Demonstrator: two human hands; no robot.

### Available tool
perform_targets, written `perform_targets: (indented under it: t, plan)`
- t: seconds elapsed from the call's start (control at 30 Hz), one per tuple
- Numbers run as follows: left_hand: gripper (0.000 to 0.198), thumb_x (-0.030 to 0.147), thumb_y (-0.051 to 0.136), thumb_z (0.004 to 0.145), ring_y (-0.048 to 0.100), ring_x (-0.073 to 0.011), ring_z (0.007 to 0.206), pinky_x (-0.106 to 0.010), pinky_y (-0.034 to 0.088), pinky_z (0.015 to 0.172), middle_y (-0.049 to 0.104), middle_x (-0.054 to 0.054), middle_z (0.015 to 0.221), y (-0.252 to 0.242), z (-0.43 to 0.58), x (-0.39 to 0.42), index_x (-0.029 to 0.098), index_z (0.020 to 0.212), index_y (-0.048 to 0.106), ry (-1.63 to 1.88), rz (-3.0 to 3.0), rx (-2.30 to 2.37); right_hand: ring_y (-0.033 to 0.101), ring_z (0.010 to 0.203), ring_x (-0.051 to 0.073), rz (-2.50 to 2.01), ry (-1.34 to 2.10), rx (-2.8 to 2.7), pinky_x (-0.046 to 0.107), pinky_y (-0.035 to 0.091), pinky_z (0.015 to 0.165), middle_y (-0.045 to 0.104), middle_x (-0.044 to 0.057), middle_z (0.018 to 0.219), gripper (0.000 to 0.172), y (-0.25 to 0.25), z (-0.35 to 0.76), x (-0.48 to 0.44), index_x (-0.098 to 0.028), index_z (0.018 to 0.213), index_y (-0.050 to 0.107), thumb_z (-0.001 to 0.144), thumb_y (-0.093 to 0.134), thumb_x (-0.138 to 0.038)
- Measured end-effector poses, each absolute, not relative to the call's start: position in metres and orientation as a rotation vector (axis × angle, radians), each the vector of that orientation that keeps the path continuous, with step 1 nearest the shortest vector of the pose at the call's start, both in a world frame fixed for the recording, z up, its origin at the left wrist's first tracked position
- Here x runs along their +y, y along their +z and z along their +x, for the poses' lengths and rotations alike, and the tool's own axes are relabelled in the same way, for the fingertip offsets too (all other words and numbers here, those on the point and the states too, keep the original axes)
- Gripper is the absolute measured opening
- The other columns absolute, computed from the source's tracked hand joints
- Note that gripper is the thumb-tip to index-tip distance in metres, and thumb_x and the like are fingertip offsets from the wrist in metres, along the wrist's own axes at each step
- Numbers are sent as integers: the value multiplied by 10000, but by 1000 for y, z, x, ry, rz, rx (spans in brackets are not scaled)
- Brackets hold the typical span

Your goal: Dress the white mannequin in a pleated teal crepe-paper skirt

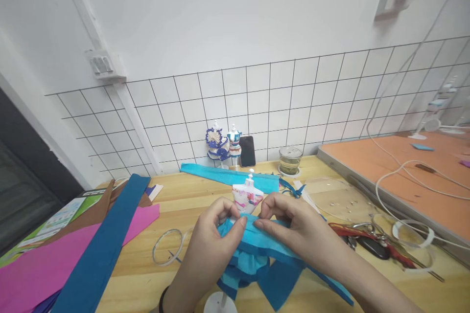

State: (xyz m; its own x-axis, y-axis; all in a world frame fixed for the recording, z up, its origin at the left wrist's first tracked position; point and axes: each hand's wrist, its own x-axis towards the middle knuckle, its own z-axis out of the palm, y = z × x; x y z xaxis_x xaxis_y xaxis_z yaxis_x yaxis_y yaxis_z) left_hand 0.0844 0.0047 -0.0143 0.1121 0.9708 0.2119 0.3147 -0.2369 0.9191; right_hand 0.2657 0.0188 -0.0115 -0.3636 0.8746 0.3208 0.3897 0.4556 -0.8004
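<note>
A small white dress form [247, 196] with pink and red patches stands upright on a round white base [220, 303]. Turquoise crepe paper [253, 259] wraps its waist in gathered layers, with loose darker-blue ends hanging to the right. On the left side of the waist, my left hand [220, 234] pinches the edge of the paper between thumb and fingers. My right hand [290, 222] pinches the same paper just to the right, thumb against forefinger. Both hands hide parts of the waist.
Blue [106, 244] and pink paper strips [66, 244] lie at left, near a tape roll [168, 247]. Behind stand two dressed forms [218, 144], a phone [247, 151] and a lidded glass cup [290, 160]. At right are keys [374, 244], another tape roll [413, 233] and an orange board [422, 176].
</note>
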Motion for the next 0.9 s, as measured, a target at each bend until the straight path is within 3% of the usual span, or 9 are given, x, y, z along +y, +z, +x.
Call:
perform_targets:
  t: [0.6,0.9]
  plan:
    - [159,284,565,814,499,-124,723,-228,390,659,491,44,715,-17,84,5,212,731,450,1153,1607,1240,513,668,124,-1062,840,-1941,224,373,586,578,-46,703,106,-13,267,18,-227,739,543,830,598,-218]
    - [217,240,625,767,610,-162,875,-252,440,748,641,16,806,-13,85,9,226,760,409,1215,1473,1148,516,662,132,-1113,894,-1909,225,382,582,569,-36,699,104,-10,265,20,-222,729,549,809,611,-243]
